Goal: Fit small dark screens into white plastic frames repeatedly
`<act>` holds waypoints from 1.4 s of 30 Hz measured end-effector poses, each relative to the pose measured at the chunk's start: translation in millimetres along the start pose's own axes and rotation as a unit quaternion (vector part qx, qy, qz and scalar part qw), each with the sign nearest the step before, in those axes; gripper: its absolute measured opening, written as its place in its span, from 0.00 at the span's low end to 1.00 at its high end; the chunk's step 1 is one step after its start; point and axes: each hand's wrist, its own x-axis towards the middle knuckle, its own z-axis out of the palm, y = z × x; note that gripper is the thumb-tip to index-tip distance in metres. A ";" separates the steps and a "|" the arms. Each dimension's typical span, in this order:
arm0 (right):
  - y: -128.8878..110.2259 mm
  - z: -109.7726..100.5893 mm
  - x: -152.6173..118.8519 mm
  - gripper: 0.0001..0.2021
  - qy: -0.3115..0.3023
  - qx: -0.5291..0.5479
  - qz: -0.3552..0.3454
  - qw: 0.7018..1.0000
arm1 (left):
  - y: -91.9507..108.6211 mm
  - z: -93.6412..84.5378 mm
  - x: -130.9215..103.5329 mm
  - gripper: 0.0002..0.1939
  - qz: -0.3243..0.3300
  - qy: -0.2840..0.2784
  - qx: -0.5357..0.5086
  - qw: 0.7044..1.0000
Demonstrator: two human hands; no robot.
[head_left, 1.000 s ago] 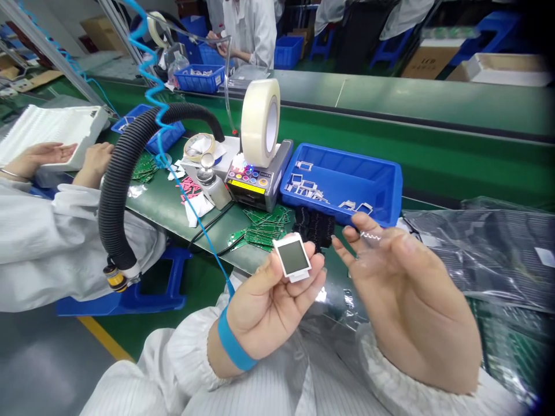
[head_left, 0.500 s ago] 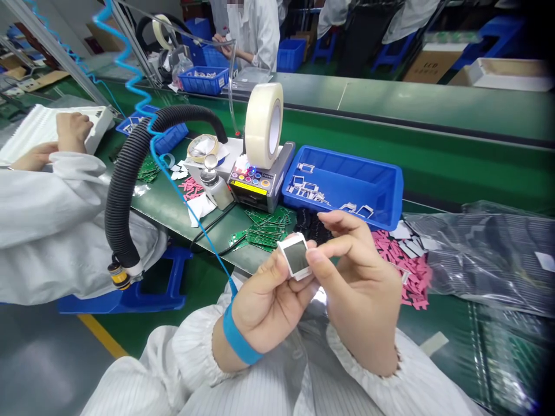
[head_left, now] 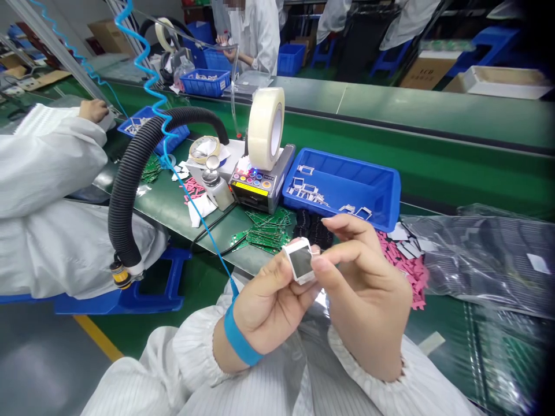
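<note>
A small white-framed part with a dark square screen [head_left: 300, 262] is held in front of my body. My left hand [head_left: 269, 306], with a blue strap round its wrist, grips it by its left and lower edges. The thumb and index finger of my right hand [head_left: 368, 289] pinch at its right edge, the other fingers raised. What exactly lies between those right fingertips is too small to tell. Just beyond the hands lie green circuit boards [head_left: 264, 231] and black strips [head_left: 310, 226]. Pink pieces [head_left: 407, 268] lie beside my right hand.
A blue bin [head_left: 347, 185] with white frames stands beyond my hands. Left of it is a tape dispenser [head_left: 260, 185] with a metal-capped bottle [head_left: 217, 188]. A black hose [head_left: 124, 190] arches at the left, near another person's sleeve [head_left: 47, 167]. Plastic-wrapped sheets [head_left: 485, 254] lie right.
The screen part and my right hand have shifted slightly right and down in view. At the left, the other person's arm has moved, and the white tray there is more covered by the sleeve.
</note>
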 end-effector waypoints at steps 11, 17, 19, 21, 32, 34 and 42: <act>-1.4 3.9 1.7 0.06 -0.036 -0.027 0.017 0.999 | 0.8 -0.1 0.8 0.08 0.004 0.042 0.024 0.999; 1.9 4.8 3.3 0.06 -0.015 -0.068 0.005 0.998 | -0.1 -0.6 0.6 0.09 0.008 0.059 0.043 0.997; 1.7 5.2 3.8 0.05 -0.009 -0.080 -0.004 0.997 | -0.3 -0.7 0.6 0.10 0.006 0.062 0.051 0.997; 1.9 6.1 4.3 0.05 -0.003 -0.091 -0.012 0.996 | -0.4 -1.0 0.7 0.09 0.007 0.061 0.055 0.997; 4.9 10.3 3.4 0.05 0.022 -0.115 -0.043 0.992 | -0.9 -3.7 1.1 0.09 0.000 0.049 0.009 0.999; 5.2 11.3 3.2 0.05 0.026 -0.130 -0.052 0.990 | -0.5 -4.0 0.7 0.09 -0.001 0.055 0.018 0.998; 13.2 8.3 10.6 0.17 0.028 -0.265 -0.124 0.956 | 2.0 -4.0 4.3 0.09 0.031 0.117 0.057 0.991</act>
